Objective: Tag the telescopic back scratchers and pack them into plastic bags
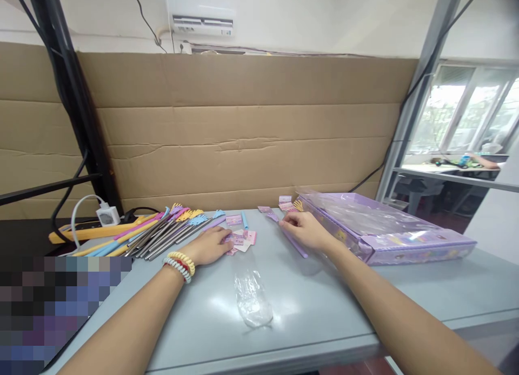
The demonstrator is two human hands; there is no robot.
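A purple back scratcher (294, 242) in a clear bag with a pink header card slants across the table. My right hand (306, 230) is closed on its upper part, the fingertips partly hidden. To the left, my left hand (211, 244) lies over a small pile of pink header cards (242, 239), its thumb apart from the fingers and the fingertips touching the cards. From that pile a clear plastic bag (252, 299) trails toward the table's front. Several loose back scratchers (170, 235) with metal rods and coloured hand-shaped heads are heaped beyond my left wrist.
On the right stands a purple display box (417, 245) with clear film (344, 212) over it. A short blue tube (244, 219) lies behind the cards. A white charger (107, 215) sits on a power strip at the left. Cardboard (251, 131) walls the table's back.
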